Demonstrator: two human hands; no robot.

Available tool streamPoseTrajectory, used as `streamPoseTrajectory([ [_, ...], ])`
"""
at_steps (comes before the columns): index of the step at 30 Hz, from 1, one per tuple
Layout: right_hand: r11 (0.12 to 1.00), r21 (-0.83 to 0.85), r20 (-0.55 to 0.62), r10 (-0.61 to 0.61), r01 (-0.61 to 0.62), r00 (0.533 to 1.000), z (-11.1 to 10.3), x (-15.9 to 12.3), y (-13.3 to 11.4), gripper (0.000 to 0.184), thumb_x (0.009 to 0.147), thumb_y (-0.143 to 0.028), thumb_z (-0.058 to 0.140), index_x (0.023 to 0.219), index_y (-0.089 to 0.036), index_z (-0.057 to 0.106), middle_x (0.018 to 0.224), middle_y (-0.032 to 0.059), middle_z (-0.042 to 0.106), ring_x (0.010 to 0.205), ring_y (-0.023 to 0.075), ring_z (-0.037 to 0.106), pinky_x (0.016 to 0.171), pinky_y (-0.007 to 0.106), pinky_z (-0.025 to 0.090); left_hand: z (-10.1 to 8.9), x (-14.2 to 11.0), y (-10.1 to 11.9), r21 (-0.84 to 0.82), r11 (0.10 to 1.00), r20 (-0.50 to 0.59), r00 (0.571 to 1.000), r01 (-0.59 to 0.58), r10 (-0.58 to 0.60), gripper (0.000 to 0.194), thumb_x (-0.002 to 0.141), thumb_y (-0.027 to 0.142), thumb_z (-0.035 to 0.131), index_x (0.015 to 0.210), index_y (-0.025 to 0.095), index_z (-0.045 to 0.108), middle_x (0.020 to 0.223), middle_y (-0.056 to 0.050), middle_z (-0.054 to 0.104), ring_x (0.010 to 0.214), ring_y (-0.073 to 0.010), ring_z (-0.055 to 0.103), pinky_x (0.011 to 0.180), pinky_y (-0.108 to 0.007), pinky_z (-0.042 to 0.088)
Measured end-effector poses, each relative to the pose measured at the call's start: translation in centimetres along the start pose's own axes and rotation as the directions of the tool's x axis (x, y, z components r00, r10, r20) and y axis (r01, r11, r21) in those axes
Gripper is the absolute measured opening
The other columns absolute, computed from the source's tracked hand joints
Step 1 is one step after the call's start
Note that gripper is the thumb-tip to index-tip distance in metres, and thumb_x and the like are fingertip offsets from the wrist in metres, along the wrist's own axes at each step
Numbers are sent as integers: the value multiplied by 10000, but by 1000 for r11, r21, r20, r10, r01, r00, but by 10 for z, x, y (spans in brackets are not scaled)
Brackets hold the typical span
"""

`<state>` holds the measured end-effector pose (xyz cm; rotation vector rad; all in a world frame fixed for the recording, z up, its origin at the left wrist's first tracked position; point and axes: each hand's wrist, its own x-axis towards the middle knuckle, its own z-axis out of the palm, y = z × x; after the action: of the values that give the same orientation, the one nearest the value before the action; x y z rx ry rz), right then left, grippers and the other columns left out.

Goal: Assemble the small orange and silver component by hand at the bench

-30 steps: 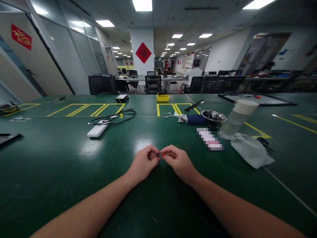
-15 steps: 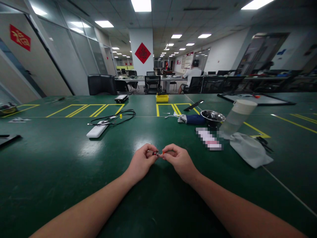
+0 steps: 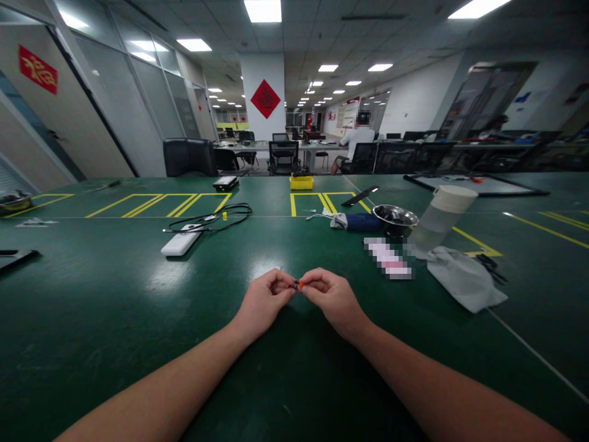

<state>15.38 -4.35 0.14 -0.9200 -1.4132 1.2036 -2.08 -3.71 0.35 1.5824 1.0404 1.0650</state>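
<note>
My left hand [image 3: 264,301] pinches a small dark metallic piece [image 3: 296,285] between thumb and fingers, above the green table. Facing it, my right hand [image 3: 332,299] is closed in a pinch on a small orange piece [image 3: 301,285]. The two small pieces meet end to end between my fingertips; whether they are joined I cannot tell. My fingers cover most of both, and their exact kind is too small to make out.
On the green table [image 3: 115,331], a white power bank [image 3: 181,241] with a black cable lies left. To the right are a steel bowl [image 3: 396,216], a tilted plastic bottle [image 3: 439,221], a grey pouch [image 3: 467,279] and a blurred phone-shaped object [image 3: 388,258]. A yellow box [image 3: 301,182] stands farther back.
My hands have come slightly closer together. The dark piece and the orange piece, apart before, now touch or nearly touch. More of the orange piece shows. The things on the table have stayed put.
</note>
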Motion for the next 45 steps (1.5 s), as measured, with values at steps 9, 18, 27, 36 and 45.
streamPoseTrajectory([
  [9, 997, -71, 53, -40, 43, 998, -3, 1, 6, 157, 755, -259, 695, 872, -169, 642, 847, 26, 658, 809, 166, 656, 776, 310, 517, -2, 0, 4, 44, 999, 25, 1000, 1, -2, 155, 778, 186, 615, 923, 155, 659, 818, -28, 686, 736, -137, 632, 693, -246, 486],
  [18, 927, -341, 92, -134, 157, 987, -6, 2, 4, 189, 785, -190, 640, 974, -188, 649, 891, 39, 654, 800, 163, 641, 742, 298, 510, -5, 5, 0, 44, 998, 109, 993, -36, 31, 239, 756, 143, 608, 994, 164, 610, 922, -52, 684, 856, -159, 645, 795, -298, 498],
  [27, 826, -491, 215, -192, 276, 957, -11, 3, 2, 226, 766, -142, 650, 980, -215, 664, 855, 21, 649, 740, 149, 613, 697, 274, 490, -7, 7, 1, 101, 993, 165, 986, -54, 37, 308, 726, 77, 581, 1019, 165, 618, 912, -50, 681, 836, -152, 637, 786, -290, 491],
  [36, 749, -524, 391, -210, 404, 896, -15, 4, 1, 226, 772, -195, 698, 994, -217, 665, 853, 18, 587, 721, 144, 563, 679, 270, 456, -23, 8, 15, -106, 989, 455, 889, 106, -46, 448, 715, 100, 623, 1156, 172, 586, 916, -61, 691, 807, -153, 649, 719, -268, 481],
  [45, 687, -540, 474, -229, 486, 850, -11, 0, -2, 324, 750, -115, 661, 1060, -209, 644, 884, 30, 532, 794, 154, 530, 711, 270, 441, -17, 5, 8, -227, 941, 522, 847, 250, -99, 574, 717, 80, 612, 1271, 196, 514, 1023, -84, 685, 926, -183, 651, 810, -294, 472],
])
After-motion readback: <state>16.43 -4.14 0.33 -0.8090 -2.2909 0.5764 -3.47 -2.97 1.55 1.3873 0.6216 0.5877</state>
